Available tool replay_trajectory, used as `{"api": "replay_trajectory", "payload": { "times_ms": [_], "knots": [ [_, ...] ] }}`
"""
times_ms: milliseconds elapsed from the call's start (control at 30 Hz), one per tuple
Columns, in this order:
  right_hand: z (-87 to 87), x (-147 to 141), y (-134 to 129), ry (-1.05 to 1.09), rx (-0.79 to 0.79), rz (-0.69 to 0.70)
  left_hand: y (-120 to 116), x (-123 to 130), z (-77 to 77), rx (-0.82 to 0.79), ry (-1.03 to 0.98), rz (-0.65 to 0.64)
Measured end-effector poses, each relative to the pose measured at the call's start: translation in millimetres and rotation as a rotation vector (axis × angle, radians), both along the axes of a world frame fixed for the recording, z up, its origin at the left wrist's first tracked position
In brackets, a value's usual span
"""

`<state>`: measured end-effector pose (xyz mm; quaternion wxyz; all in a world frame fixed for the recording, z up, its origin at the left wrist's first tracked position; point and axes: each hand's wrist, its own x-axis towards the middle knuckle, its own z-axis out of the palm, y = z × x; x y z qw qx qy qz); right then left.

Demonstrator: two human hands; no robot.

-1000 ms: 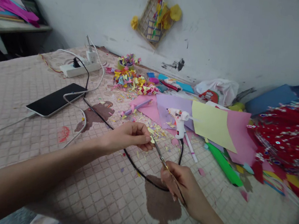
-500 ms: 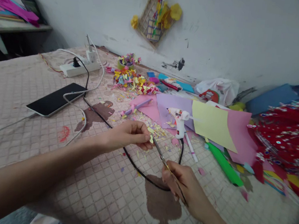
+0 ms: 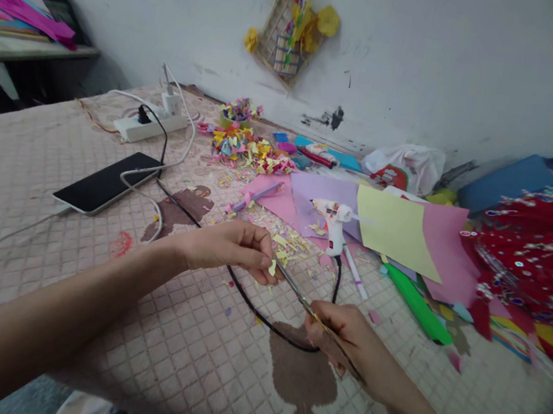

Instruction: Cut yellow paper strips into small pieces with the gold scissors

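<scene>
My left hand [image 3: 245, 251] pinches a small pale yellow paper piece [image 3: 272, 267] between thumb and fingers. Closed around the handles of metal scissors [image 3: 298, 294], my right hand [image 3: 341, 339] holds them so that the blades point up and left. The blade tips are right beside the yellow piece; whether they touch it cannot be made out. Many small paper scraps [image 3: 292, 246] lie on the cloth behind my left hand. A white glue gun [image 3: 334, 227] rests behind my right hand, partly on coloured paper sheets [image 3: 395, 225].
A black cable [image 3: 249, 303] curves under my hands. On the left are a tablet [image 3: 105, 183] and a power strip [image 3: 148, 127] with white cables. A colourful paper pile [image 3: 243, 149] sits near the wall. At the right lie a green roll [image 3: 416, 303] and red beaded fabric [image 3: 542, 260].
The scissors and my right hand have shifted slightly right, and the blades look more closed. The yellow piece in my left hand sits slightly lower and further left.
</scene>
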<state>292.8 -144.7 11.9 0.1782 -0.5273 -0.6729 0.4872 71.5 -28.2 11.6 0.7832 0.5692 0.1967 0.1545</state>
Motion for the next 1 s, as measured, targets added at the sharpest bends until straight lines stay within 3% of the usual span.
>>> {"api": "replay_trajectory", "payload": {
  "times_ms": [233,1000],
  "knots": [
    [0.9,-0.3,-0.6,0.108,-0.105,0.009,-0.9,0.4,0.8,-0.029,-0.022,-0.038],
    [0.9,4.1,2.4,0.085,-0.064,0.042,-0.7,1.5,-3.9,-0.046,-0.015,-0.054]
  ]
}}
